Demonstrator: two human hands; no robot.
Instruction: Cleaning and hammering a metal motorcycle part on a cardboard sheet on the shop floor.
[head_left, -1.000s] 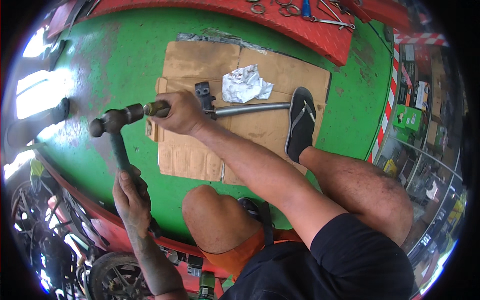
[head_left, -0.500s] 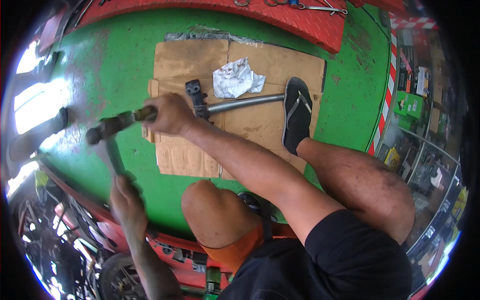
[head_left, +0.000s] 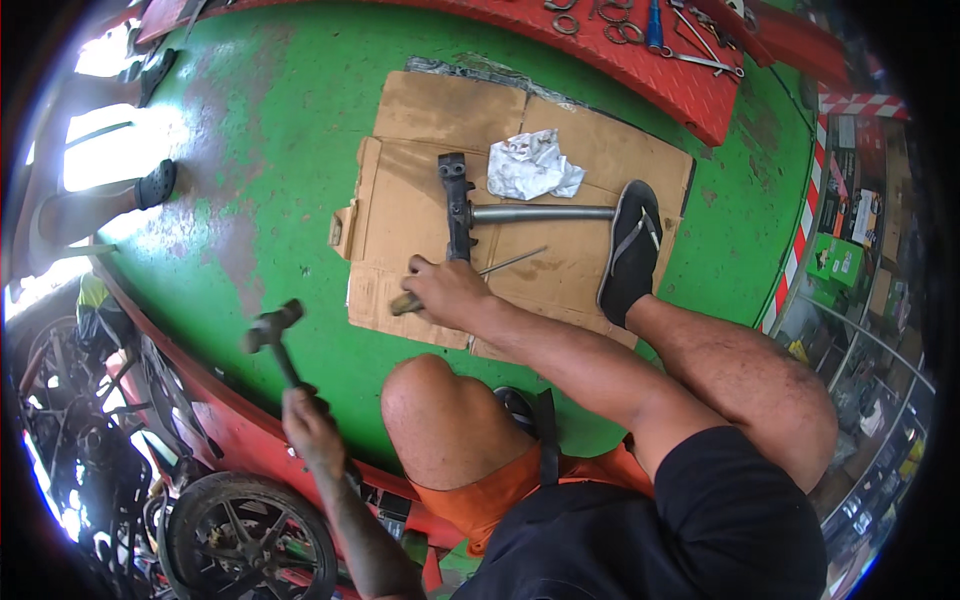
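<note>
My left hand (head_left: 313, 428) is closed around the handle of a hammer (head_left: 272, 326), its dark head raised above the green floor, left of the cardboard. My right hand (head_left: 452, 296) grips a screwdriver (head_left: 517, 259) whose yellowish handle points left; the thin shaft shows beyond my fingers, slanting to the right. Just past that hand lies a motorcycle steering stem (head_left: 545, 213), a steel tube joined to a black clamp (head_left: 454, 200). My fingers cover the clamp's near end, so I cannot tell whether they touch it. My foot in a black flip-flop (head_left: 634, 245) rests at the tube's right end.
Flattened cardboard (head_left: 410, 110) lies beneath the stem, with a crumpled white cloth (head_left: 535, 165) on it. Wrenches (head_left: 703, 64) and metal rings lie on a red platform (head_left: 690, 100). A wheel (head_left: 250, 535) is at lower left, shelves at right. Another person's shoe (head_left: 156, 186) shows left.
My right hand has moved nearer with the screwdriver, to the clamp's near end. The hammer, earlier close to the screwdriver's handle, has swung away and now stands apart. The view has shifted somewhat.
</note>
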